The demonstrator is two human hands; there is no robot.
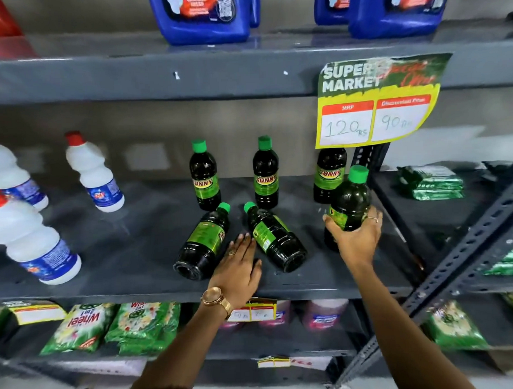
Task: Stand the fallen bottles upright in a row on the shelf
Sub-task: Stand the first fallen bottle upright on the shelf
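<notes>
Three dark bottles with green caps and "Sunny" labels stand upright at the back of the grey shelf (141,256): a left one (204,178), a middle one (265,175) and a right one (329,174). In front of them two fallen bottles lie on their sides, caps pointing to the back: one on the left (203,242) and one on the right (275,237). My left hand (240,267) rests flat between the two fallen bottles, fingers apart, touching both. At the shelf's right end my right hand (357,238) grips a held bottle (350,201), upright and slightly tilted.
White bottles with red caps (93,174) stand on the left of the same shelf. A yellow price sign (377,102) hangs from the shelf above, over the right upright bottle. Blue jugs (202,15) stand on the top shelf. Green packets (435,182) lie right; a diagonal metal brace (466,251) crosses there.
</notes>
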